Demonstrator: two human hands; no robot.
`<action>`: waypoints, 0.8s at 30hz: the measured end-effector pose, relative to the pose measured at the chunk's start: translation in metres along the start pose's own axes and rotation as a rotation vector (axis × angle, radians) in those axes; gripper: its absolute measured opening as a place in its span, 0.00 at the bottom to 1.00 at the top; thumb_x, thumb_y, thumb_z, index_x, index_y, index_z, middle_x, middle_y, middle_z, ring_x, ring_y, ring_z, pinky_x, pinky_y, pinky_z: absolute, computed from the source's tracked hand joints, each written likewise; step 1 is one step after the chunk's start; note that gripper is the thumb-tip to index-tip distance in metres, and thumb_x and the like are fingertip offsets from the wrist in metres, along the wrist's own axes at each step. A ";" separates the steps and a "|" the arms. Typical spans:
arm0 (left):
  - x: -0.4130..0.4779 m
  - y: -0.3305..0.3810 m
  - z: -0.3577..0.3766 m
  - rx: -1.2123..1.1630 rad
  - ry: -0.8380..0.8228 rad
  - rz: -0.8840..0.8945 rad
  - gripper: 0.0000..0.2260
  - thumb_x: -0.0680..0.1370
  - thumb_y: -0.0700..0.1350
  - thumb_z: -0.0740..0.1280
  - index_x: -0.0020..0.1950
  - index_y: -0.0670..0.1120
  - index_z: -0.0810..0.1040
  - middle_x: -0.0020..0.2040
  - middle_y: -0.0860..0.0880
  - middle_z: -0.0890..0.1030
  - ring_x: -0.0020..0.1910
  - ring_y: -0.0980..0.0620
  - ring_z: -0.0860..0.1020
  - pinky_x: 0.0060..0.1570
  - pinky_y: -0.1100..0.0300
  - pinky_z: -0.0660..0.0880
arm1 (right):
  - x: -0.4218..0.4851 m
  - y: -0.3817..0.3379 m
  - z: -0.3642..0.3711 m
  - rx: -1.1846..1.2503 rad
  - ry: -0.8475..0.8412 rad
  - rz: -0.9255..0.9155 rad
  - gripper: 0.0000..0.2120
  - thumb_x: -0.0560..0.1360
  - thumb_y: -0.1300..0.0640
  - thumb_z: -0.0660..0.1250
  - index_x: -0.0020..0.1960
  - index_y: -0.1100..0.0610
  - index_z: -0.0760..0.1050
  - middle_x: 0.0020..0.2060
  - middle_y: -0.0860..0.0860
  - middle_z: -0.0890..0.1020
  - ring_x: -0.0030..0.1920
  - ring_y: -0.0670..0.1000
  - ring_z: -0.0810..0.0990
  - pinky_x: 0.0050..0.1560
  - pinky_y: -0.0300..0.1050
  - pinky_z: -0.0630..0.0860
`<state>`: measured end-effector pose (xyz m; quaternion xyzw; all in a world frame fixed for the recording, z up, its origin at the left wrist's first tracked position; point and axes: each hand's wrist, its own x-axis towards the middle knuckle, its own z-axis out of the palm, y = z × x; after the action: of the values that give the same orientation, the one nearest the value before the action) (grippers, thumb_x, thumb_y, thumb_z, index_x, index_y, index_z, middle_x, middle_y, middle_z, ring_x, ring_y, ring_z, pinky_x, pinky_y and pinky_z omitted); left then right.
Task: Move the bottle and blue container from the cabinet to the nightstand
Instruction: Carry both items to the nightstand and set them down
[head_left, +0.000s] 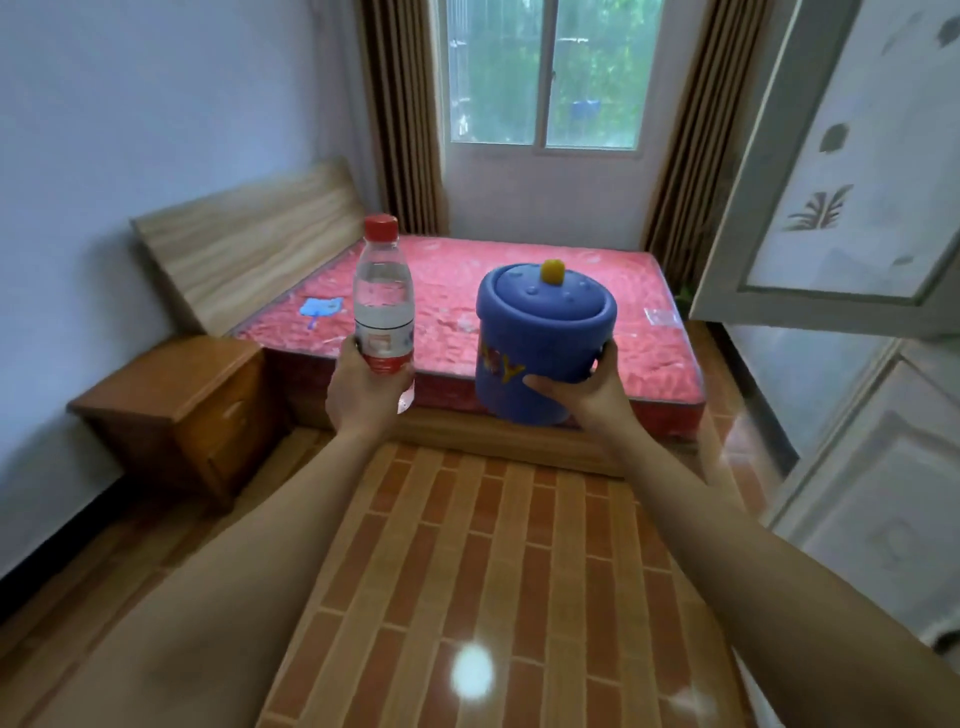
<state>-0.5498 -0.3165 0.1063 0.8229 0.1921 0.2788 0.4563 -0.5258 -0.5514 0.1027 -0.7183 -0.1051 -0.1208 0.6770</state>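
Head view, left to right: the low brown wooden nightstand (171, 400) stands against the pale wall, its top bare, with the corner of the wooden bed frame (249, 244) touching its far side. The left hand (366, 389) holds the clear plastic water bottle with a red cap (383, 296) upright, fingers (349, 347) clenched around its lower half. Just beside it, the right hand (584, 389) grips the round blue plastic container with a yellow knob on its lid (540, 343) from below and behind, fingers grasping its wall. Both things hang in the air over the foot of the red mattress (519, 280); the white cabinet door (841, 171) stands open at right. The carry step seems under way; next calls for turning left and lowering both onto the nightstand. The brick-patterned floor (467, 545) gives open room; the bed frame's edge lies close to that path.
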 end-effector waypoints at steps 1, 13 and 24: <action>0.003 -0.008 -0.012 0.004 0.022 -0.010 0.26 0.67 0.51 0.73 0.62 0.47 0.69 0.58 0.45 0.79 0.56 0.41 0.77 0.54 0.49 0.72 | 0.000 0.000 0.014 0.011 -0.025 0.001 0.43 0.60 0.66 0.79 0.67 0.57 0.58 0.58 0.47 0.70 0.57 0.46 0.72 0.50 0.37 0.76; 0.019 -0.068 -0.103 0.041 0.252 -0.113 0.26 0.67 0.52 0.74 0.61 0.47 0.70 0.58 0.46 0.79 0.56 0.44 0.78 0.51 0.55 0.71 | 0.007 0.006 0.134 0.142 -0.317 0.001 0.43 0.61 0.67 0.77 0.69 0.56 0.58 0.62 0.50 0.70 0.62 0.51 0.71 0.58 0.49 0.74; 0.040 -0.091 -0.109 0.086 0.434 -0.259 0.28 0.67 0.51 0.74 0.63 0.48 0.68 0.62 0.45 0.77 0.60 0.42 0.76 0.57 0.47 0.72 | 0.049 0.024 0.185 0.198 -0.515 -0.007 0.42 0.56 0.55 0.80 0.63 0.41 0.62 0.62 0.47 0.73 0.62 0.48 0.74 0.59 0.56 0.76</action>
<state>-0.5934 -0.1769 0.0863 0.7309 0.4013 0.3798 0.4007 -0.4661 -0.3686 0.0859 -0.6552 -0.2875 0.0746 0.6946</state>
